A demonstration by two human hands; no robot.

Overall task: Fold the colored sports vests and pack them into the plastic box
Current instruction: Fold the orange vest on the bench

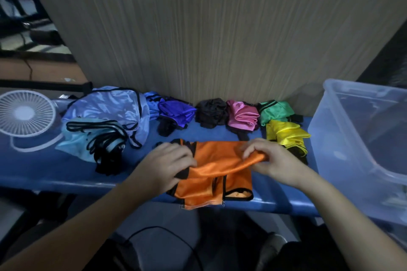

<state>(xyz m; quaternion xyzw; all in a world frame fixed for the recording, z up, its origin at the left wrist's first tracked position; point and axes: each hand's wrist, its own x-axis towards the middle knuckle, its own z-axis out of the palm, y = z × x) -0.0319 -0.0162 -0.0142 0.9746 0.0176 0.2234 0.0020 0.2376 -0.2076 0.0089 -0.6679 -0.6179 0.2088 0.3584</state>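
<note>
Orange vest (217, 175) laid at the desk's (55, 174) near edge, its fold pinched by the right hand (273, 161), left side gripped by the left hand (167, 164), plastic box (361, 138) set at the desk's right end, other vests (242, 114) bunched along the far edge

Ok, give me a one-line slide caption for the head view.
Both hands, left hand and right hand, fold an orange vest on the blue table beside a clear plastic box.

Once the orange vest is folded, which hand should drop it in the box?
Right, probably. The box stands at the table's right end, next to the right hand, which already pinches the orange vest's folded edge. The left hand is farther away.
</note>
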